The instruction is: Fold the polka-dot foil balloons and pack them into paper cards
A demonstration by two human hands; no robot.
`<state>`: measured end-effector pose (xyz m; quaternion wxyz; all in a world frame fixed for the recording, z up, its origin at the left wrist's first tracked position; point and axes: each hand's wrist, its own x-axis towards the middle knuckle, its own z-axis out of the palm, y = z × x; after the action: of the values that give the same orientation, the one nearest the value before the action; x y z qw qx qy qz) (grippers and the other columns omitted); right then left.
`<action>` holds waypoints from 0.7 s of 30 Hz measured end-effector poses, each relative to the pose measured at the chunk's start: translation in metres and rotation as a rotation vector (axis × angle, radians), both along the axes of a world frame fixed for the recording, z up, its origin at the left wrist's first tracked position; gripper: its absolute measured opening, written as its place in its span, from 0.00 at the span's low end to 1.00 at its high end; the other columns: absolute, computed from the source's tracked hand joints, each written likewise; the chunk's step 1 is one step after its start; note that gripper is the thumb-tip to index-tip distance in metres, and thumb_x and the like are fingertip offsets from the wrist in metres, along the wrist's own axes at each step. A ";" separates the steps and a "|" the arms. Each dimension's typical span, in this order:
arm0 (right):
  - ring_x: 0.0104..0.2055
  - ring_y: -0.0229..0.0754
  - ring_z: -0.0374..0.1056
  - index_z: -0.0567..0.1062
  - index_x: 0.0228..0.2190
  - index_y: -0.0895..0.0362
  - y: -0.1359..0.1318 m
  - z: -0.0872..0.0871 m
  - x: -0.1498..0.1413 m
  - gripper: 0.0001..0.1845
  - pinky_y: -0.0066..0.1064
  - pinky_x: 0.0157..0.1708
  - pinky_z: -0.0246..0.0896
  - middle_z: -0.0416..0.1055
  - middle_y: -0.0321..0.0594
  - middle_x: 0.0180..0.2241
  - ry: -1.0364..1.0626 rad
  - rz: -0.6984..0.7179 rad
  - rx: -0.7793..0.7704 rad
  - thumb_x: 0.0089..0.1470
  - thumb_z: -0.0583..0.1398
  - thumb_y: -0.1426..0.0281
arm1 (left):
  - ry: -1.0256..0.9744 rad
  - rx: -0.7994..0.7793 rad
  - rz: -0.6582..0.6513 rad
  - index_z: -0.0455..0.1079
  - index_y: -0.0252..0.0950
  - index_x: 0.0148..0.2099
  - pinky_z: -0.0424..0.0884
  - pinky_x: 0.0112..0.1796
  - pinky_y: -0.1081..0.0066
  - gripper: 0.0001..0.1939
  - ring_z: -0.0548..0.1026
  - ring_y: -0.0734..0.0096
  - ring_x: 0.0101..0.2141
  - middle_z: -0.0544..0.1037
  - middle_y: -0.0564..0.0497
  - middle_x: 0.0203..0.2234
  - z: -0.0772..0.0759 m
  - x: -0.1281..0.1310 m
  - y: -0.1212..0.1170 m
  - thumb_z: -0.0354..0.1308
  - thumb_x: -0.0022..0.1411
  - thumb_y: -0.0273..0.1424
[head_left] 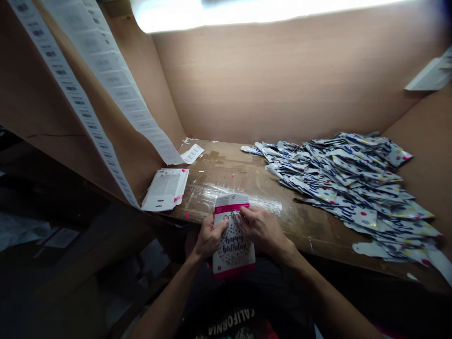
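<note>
A flat white packet with pink bands and "happy birthday" printed on it (234, 249) is held upright in front of my body, near the table's front edge. My left hand (209, 236) grips its left side, thumb on the front face. At the upper right, my right hand (263, 228) has its fingers pinched together against the packet's front, near the pink band. Whether those fingertips hold something small besides the packet is hidden. Right of my hands lies a big heap of folded foil balloons (328, 183) with dots and blue lettering.
A stack of white printed packets (165, 189) lies at the table's left. Long strips of barcode labels (120, 89) hang down the left wall, one ending in a loose piece (192, 153). Pink scraps dot the brown taped tabletop (229, 165). Cardboard-like walls enclose the back and sides.
</note>
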<state>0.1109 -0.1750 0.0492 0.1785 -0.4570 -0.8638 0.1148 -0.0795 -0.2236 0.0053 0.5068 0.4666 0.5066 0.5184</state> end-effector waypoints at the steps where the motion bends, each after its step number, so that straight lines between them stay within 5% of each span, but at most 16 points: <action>1: 0.27 0.40 0.64 0.75 0.36 0.53 0.001 -0.001 -0.001 0.11 0.32 0.28 0.42 0.75 0.40 0.30 -0.033 -0.004 -0.017 0.68 0.54 0.65 | 0.023 0.000 -0.028 0.74 0.33 0.53 0.73 0.36 0.70 0.18 0.77 0.65 0.33 0.81 0.47 0.36 0.000 0.001 -0.001 0.62 0.64 0.38; 14: 0.29 0.40 0.67 0.75 0.33 0.54 0.003 0.007 0.006 0.16 0.31 0.31 0.47 0.76 0.40 0.29 0.039 -0.039 -0.089 0.69 0.52 0.62 | -0.102 -0.126 -0.055 0.71 0.34 0.56 0.76 0.38 0.66 0.23 0.80 0.61 0.35 0.82 0.47 0.37 0.000 0.001 -0.009 0.64 0.61 0.38; 21: 0.30 0.41 0.69 0.77 0.35 0.54 0.017 -0.011 0.009 0.11 0.31 0.31 0.50 0.77 0.41 0.31 -0.061 0.006 -0.225 0.65 0.56 0.66 | -0.069 -0.110 -0.129 0.72 0.36 0.61 0.76 0.42 0.66 0.27 0.80 0.58 0.42 0.83 0.46 0.41 0.001 0.006 -0.014 0.64 0.60 0.34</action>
<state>0.1202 -0.1584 0.0378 0.0993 -0.4747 -0.8519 0.1976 -0.0737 -0.2375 0.0064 0.5812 0.4517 0.4853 0.4719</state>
